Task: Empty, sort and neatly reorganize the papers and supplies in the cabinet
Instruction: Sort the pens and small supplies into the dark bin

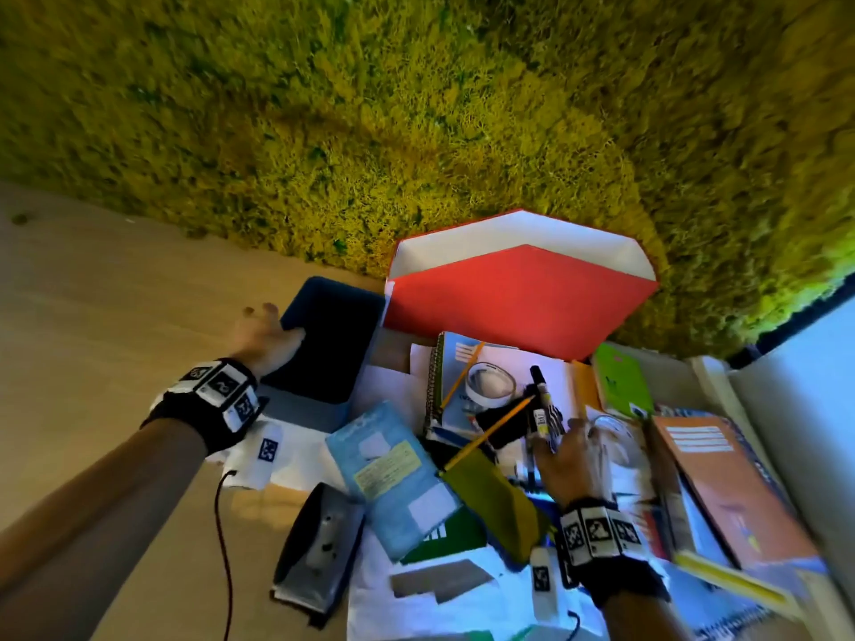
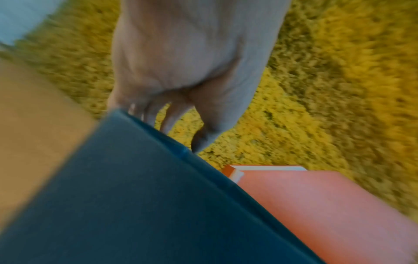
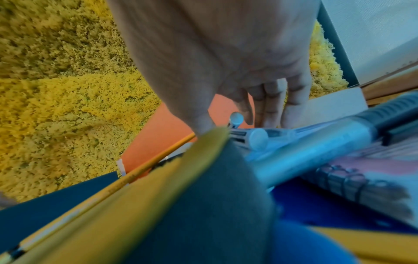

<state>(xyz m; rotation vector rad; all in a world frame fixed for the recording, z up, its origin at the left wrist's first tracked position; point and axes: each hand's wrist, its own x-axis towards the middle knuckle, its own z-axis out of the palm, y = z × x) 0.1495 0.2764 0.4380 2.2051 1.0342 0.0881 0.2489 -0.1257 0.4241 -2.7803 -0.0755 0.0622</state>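
Papers and supplies sit in a loose heap on the worktop (image 1: 92, 293), right of centre, in front of the moss wall (image 1: 416, 108); the cabinet itself can't be made out for sure. Left hand (image 1: 266, 337) is on the dark blue folder (image 1: 326, 344) at the heap's left edge: thumb on the cover, fingers (image 2: 144, 114) curled over its far edge, so clamped on it. Looks stiff and flat and probably light; take it by an edge or spine as now and it should lift in one piece. Red folder (image 1: 513, 298) stands just behind, touching or nearly so, flap open, so contents may spill if it tips. Right hand (image 1: 566, 460) is spread flat over the middle of the heap, fingers (image 3: 267, 100) straight and slightly apart, gripping nothing, tips at the markers (image 1: 541, 409). Markers and pencil (image 1: 490, 432) are round, hard and light and will likely roll, so pinch mid-barrel or gather several at once. Tape roll (image 1: 490, 384) lies on the spiral notebook (image 1: 451, 381); hook it through the hole. Loose white sheets (image 1: 462, 603) underneath are floppy and slippery; clear the small items first, then square the sheets and lift with both hands. Hole punch (image 1: 319, 557) at the near left edge looks like the heaviest item; grip the body. Orange notebook (image 1: 721, 483) on the right is blurred, so its edges are unclear.
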